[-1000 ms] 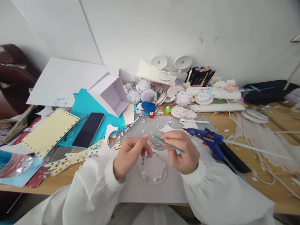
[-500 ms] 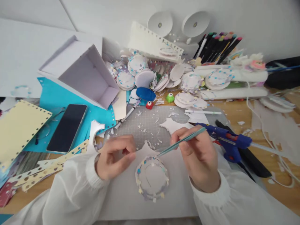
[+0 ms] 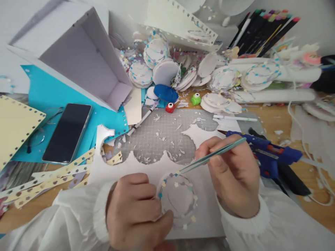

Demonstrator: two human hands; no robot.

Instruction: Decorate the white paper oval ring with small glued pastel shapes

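Note:
A round white paper disc, trimmed with a ring of tiny stars in blue, white and pale yellow, lies before me on a scalloped white sheet. My left hand is closed at the disc's left edge, fingers curled and the thumb by its lower left. Between thumb and fingers, my right hand grips pale teal tweezers. Their tips point down-left to the top of the star ring, close to a small pale piece; whether they pinch it I cannot tell.
A blue glue gun lies at the right. Behind the grey cutting mat are decorated discs and red and green punches. A phone, paper strips and an open white box stand left.
My left hand has come down and right to the disc's edge, its fingers now curled in. The tweezers stay at the top of the ring. The whole view has shifted and drawn closer.

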